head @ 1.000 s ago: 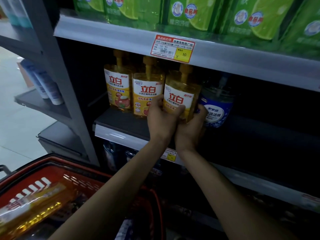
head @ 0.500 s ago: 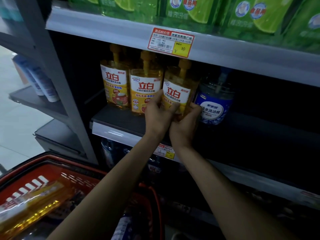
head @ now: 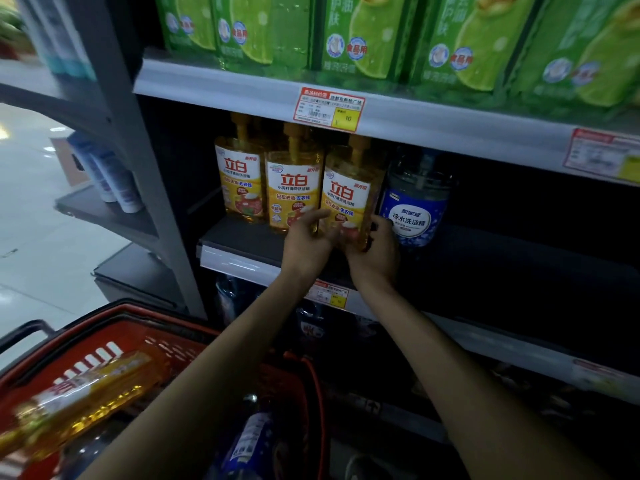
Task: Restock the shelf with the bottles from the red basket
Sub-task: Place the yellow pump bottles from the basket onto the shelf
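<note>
Three yellow pump bottles stand in a row on the dark middle shelf. Both my hands are at the base of the rightmost yellow bottle. My left hand touches its lower left side with fingers stretched out and loosened. My right hand curls its fingers round the lower right side, between that bottle and a blue bottle. The red basket sits at the lower left. In it lie a yellow bottle on its side and a blue bottle.
Green refill packs fill the shelf above, with a price tag on its edge. To the right of the blue bottle the middle shelf is dark and bare. A grey upright and side shelves with white tubes stand on the left.
The rightmost yellow bottle now stands upright on the shelf. My left hand has loosened, its fingers straightening off the label, and both hands sit lower at the bottle's base.
</note>
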A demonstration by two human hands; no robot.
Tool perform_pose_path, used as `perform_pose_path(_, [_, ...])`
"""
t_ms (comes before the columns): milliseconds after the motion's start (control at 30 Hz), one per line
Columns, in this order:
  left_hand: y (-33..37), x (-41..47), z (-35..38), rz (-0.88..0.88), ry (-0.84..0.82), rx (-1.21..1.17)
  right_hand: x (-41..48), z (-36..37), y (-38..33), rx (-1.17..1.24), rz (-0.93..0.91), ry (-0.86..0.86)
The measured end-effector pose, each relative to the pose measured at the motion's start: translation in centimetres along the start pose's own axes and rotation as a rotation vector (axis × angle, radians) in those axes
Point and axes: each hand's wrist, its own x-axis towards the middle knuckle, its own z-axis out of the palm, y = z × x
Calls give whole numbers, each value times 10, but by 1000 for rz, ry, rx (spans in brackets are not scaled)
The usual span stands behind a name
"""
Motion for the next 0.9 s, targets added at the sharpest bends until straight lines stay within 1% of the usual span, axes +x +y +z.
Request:
perform_pose_path(133, [12,-24,-18,106,-4,175,-11,-17,-5,-47,-36,-52])
perform_pose_path(233, [19,-46,-36,220,19,369,-22,-26,-11,-72,-67,-111])
perform_pose_path(300, [19,-57,-49,253,7,521,-31,-32,-16,-120,-101,-168])
perform_pose_path(467, [21,-92,-97,223,-81,835,-56,-36,-27,-229,-188,-375])
perform_pose_path(567, [21,-121,-132,210,-103,988,-71,-30,-32,-300,-282,-450])
perform_pose_path(633, [19,-137,-155,195,-118,1078,-82,-26,-38,-347,-317,-507])
perform_pose_path(700, [13,-152,-176,190,-119,1116,-94,-23,-46,-401,-357,-556])
perform_pose_path(767, [3,-168,-192,144,-127,1120,-105,-19,-52,-449,-379,-615])
perform_pose_path(833, [-8,-186,-203,62,-191,1189,-118,-12,-57,-465,-365,-706])
perform_pose_path(900, [-20,-202,-211,-6,-255,1278,-132,-2,-55,-548,-383,-787])
